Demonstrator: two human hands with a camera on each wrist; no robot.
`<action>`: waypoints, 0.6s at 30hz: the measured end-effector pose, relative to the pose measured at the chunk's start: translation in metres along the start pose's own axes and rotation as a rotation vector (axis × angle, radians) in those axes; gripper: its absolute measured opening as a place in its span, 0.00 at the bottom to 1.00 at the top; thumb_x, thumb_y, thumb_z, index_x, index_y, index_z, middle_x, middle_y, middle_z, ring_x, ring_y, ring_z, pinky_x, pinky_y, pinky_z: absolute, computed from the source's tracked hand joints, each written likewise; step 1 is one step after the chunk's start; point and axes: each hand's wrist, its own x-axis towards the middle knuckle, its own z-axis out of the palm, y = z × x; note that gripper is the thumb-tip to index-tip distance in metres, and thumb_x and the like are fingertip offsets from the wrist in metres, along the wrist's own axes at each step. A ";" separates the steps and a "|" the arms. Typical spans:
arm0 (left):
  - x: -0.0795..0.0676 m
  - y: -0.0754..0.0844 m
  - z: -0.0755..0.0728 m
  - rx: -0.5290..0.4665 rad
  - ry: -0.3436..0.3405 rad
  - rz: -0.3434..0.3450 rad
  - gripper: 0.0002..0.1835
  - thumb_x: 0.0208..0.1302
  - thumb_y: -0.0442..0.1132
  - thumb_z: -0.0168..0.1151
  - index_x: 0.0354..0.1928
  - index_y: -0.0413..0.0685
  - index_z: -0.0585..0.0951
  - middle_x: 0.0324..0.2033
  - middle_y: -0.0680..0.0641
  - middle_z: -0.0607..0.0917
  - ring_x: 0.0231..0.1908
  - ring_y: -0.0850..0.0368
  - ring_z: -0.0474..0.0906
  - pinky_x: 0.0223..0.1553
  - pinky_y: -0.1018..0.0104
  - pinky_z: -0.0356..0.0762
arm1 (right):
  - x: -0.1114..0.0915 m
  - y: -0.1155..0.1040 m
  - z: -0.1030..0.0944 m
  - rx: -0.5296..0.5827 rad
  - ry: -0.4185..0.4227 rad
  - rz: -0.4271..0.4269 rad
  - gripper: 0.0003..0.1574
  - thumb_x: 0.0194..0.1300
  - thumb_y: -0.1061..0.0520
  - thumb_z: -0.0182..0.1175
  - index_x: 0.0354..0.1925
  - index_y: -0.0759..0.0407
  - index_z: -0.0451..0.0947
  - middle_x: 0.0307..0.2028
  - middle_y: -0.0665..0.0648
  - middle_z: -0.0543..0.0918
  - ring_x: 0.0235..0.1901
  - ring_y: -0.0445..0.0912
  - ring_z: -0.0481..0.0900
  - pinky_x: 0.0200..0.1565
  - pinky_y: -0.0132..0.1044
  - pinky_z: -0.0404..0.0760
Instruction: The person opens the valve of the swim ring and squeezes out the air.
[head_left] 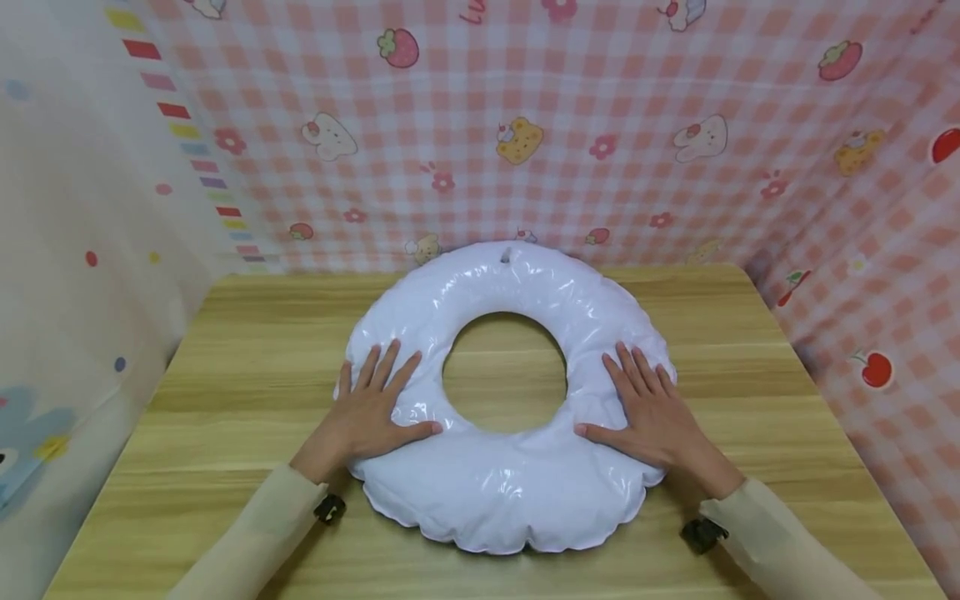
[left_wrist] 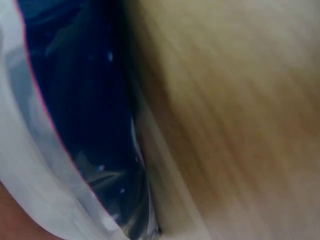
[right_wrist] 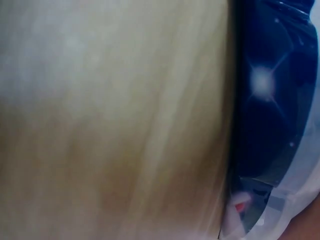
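One inflated ring (head_left: pixel 502 479), white and glossy on top, lies on the table (head_left: pixel 247 400) near its middle, wood showing through the hole. Both wrist views give me a dark blue lower side (left_wrist: pixel 85 100). I note a small tab (head_left: pixel 506 256) near the far rim. My left grip (head_left: pixel 367 415), a bare hand, rests on the ring's left part, fingers spread, thumb pointing toward the hole. My right grip (head_left: pixel 649 410) rests likewise on the right part, fingers straight and closer together, thumb extended. Beyond the table hangs a pink checked cloth (head_left: pixel 600 100).
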 end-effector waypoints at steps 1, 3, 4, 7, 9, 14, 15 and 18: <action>0.001 0.000 0.000 0.000 -0.006 -0.003 0.61 0.55 0.83 0.54 0.83 0.62 0.47 0.83 0.43 0.39 0.82 0.36 0.34 0.74 0.25 0.29 | 0.001 0.000 0.000 0.001 -0.011 0.004 0.75 0.58 0.15 0.56 0.83 0.55 0.42 0.83 0.61 0.39 0.82 0.62 0.37 0.78 0.65 0.39; 0.002 0.000 0.000 0.005 -0.021 -0.010 0.62 0.54 0.84 0.54 0.83 0.63 0.47 0.83 0.43 0.39 0.82 0.36 0.33 0.74 0.25 0.29 | 0.002 -0.001 0.001 0.000 -0.030 0.010 0.75 0.57 0.14 0.55 0.83 0.55 0.41 0.83 0.61 0.38 0.82 0.62 0.37 0.78 0.66 0.39; 0.003 0.001 0.000 0.008 -0.027 -0.011 0.62 0.54 0.84 0.54 0.83 0.63 0.47 0.83 0.43 0.39 0.82 0.36 0.34 0.75 0.25 0.29 | 0.002 -0.001 0.001 0.001 -0.039 0.014 0.76 0.57 0.14 0.55 0.83 0.55 0.41 0.83 0.61 0.38 0.82 0.62 0.37 0.78 0.66 0.39; 0.004 0.001 0.001 0.010 -0.041 -0.015 0.62 0.53 0.85 0.54 0.83 0.63 0.47 0.83 0.43 0.39 0.82 0.36 0.34 0.75 0.25 0.30 | 0.003 -0.002 0.001 -0.001 -0.059 0.020 0.76 0.56 0.13 0.55 0.83 0.55 0.41 0.83 0.62 0.38 0.82 0.62 0.37 0.77 0.67 0.38; 0.005 0.001 0.001 0.011 -0.048 -0.018 0.62 0.52 0.85 0.54 0.83 0.64 0.47 0.83 0.43 0.39 0.82 0.36 0.35 0.75 0.25 0.30 | 0.004 -0.003 0.001 0.003 -0.073 0.022 0.77 0.56 0.13 0.55 0.83 0.55 0.42 0.83 0.62 0.38 0.82 0.62 0.37 0.77 0.67 0.37; 0.006 0.002 0.001 0.021 -0.071 -0.030 0.63 0.52 0.84 0.55 0.83 0.64 0.46 0.83 0.44 0.38 0.82 0.37 0.34 0.75 0.25 0.30 | 0.007 -0.005 0.001 0.011 -0.097 0.027 0.78 0.55 0.13 0.56 0.83 0.55 0.42 0.83 0.62 0.37 0.82 0.62 0.36 0.77 0.67 0.36; 0.006 0.002 0.001 0.025 -0.077 -0.033 0.63 0.52 0.84 0.55 0.83 0.64 0.45 0.83 0.44 0.37 0.82 0.37 0.34 0.75 0.25 0.30 | 0.007 -0.005 0.001 0.010 -0.099 0.029 0.78 0.54 0.13 0.56 0.83 0.55 0.42 0.83 0.62 0.37 0.82 0.61 0.36 0.77 0.67 0.36; 0.006 0.003 0.001 0.029 -0.085 -0.035 0.63 0.53 0.83 0.56 0.83 0.64 0.45 0.83 0.43 0.37 0.82 0.36 0.35 0.75 0.25 0.30 | 0.008 -0.005 0.003 0.007 -0.099 0.027 0.78 0.54 0.13 0.56 0.83 0.56 0.42 0.83 0.63 0.38 0.82 0.62 0.37 0.77 0.67 0.37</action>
